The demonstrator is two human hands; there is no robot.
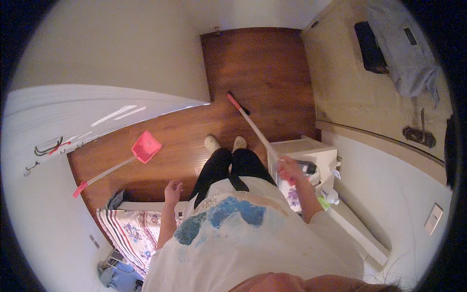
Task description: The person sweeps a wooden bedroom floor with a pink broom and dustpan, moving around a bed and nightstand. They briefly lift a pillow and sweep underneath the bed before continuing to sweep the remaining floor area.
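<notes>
My right hand (290, 168) is closed around the upper end of the long white handle of a broom (255, 127). The handle slants away to a pink lower section, and dark bristles show against the wood floor. Beside my left thigh hangs my left hand (173, 191), loosely curled around nothing. A pink long-handled dustpan (147, 147) is off to the left, well apart from the broom and from both hands. Its handle runs down to a pink grip near the wall.
At my right stands a white cabinet (317, 149) bearing several items and a white bottle (330, 196). A door (343, 84) with hanging grey cloth is beyond it. Behind my left hand lies a bed with a patterned cover (131, 226). Hooks (49, 148) line the left wall.
</notes>
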